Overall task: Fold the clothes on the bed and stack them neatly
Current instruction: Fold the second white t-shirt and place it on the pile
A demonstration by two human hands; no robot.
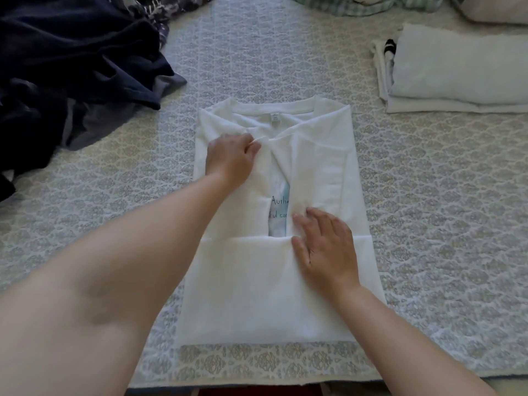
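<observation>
Shirt, white, lies flat mid-bed, long axis running away from the person, collar at far end, sides folded inward. Left hand pinches the inner flap edge near the collar; right hand presses flat, fingers spread, on the nearer half. Folded white stack sits far right, dark unfolded pile far left; nothing blocks a lengthwise fold.
</observation>
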